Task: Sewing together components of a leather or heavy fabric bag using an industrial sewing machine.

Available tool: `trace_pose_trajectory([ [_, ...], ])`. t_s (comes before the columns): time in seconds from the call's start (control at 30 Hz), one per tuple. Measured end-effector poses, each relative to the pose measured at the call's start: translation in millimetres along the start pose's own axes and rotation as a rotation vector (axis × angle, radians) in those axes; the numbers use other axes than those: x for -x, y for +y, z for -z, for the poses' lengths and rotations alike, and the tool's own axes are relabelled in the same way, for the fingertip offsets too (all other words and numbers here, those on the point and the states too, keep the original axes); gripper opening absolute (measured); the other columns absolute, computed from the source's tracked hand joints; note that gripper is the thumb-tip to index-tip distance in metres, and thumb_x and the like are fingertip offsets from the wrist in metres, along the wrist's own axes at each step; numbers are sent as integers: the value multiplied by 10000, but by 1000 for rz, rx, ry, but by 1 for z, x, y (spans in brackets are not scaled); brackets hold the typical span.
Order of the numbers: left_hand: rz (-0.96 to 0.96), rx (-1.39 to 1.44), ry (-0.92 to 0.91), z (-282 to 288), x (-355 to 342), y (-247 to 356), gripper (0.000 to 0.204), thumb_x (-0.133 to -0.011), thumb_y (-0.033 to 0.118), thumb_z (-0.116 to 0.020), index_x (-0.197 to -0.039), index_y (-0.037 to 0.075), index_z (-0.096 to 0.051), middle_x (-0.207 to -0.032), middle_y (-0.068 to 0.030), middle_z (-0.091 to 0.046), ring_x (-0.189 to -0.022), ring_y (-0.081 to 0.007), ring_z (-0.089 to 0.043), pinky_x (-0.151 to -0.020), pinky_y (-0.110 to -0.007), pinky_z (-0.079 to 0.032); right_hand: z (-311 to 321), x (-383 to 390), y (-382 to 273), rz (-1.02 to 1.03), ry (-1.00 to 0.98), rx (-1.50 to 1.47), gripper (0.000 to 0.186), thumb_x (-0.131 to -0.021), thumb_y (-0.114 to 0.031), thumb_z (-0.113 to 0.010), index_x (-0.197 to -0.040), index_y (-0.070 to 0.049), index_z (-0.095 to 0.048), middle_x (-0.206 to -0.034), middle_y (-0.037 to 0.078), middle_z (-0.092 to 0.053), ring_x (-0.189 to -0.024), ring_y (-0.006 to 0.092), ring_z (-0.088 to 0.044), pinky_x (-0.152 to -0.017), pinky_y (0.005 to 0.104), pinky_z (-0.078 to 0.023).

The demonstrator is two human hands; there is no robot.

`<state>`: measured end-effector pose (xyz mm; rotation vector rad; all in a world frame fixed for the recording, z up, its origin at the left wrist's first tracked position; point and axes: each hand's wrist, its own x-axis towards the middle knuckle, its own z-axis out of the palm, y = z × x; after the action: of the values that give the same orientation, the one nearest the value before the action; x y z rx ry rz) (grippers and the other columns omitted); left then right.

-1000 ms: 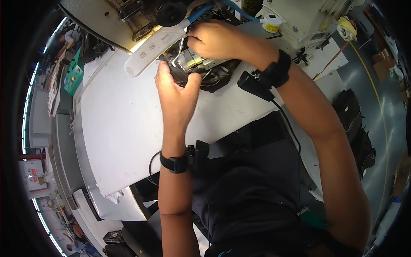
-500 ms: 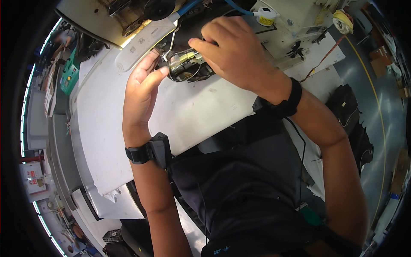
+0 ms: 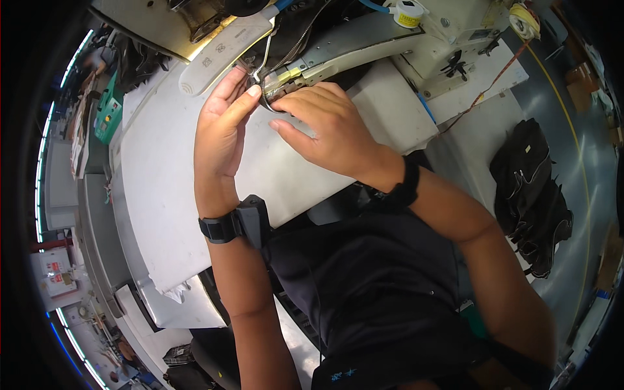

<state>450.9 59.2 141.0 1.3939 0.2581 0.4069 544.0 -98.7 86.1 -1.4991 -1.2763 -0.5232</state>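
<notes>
The tip of a sewing machine's narrow pale arm (image 3: 370,55) lies between my hands. A dark zipper (image 3: 300,47) with metal teeth runs down to that tip and curls in a loop below it. My left hand (image 3: 224,114) is closed in a pinch beside the bent metal rod (image 3: 265,55); what lies between thumb and fingertips is mostly hidden, though the zipper loop meets the thumb. Bent fingers of my right hand (image 3: 328,127) rest against the near side of the arm's tip, by the loop. Its thumb stands apart, with nothing visible between.
A long white lamp (image 3: 224,52) slants above my left hand. The machine body (image 3: 455,32) and a white spool (image 3: 407,14) stand at the back right. Under my hands spreads the white worktable (image 3: 162,195). Dark garments (image 3: 530,188) hang at right; a green box (image 3: 109,117) stands left.
My right hand has come down from above the machine arm to its near side, uncovering the arm and zipper. My left hand stays at the tip, its thumb slightly higher.
</notes>
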Motion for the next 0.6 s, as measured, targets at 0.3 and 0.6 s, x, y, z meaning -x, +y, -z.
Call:
trace_pose_trajectory([
  [0.3, -32, 32, 2, 3, 0, -2, 570, -1032, 95, -595, -1540, -93, -420, -1494, -155, -551, -1356, -222, -539, -1167, -369, -393, -15, -2, -12, -270, 89, 10, 113, -909, -207, -787, -908, -110, -727, -879, -17, -709, -872, 175, -652, -935, 353, -373],
  [0.6, -47, -44, -31, -5, 2, 0, 611, -1003, 80, -620, -1545, -106, -406, -1492, -180, -544, -1393, -232, -499, -1184, -369, -365, -7, -4, -16, -454, 61, -313, 143, -938, -153, -741, -877, -25, -719, -808, 29, -702, -792, 172, -653, -820, 334, -458],
])
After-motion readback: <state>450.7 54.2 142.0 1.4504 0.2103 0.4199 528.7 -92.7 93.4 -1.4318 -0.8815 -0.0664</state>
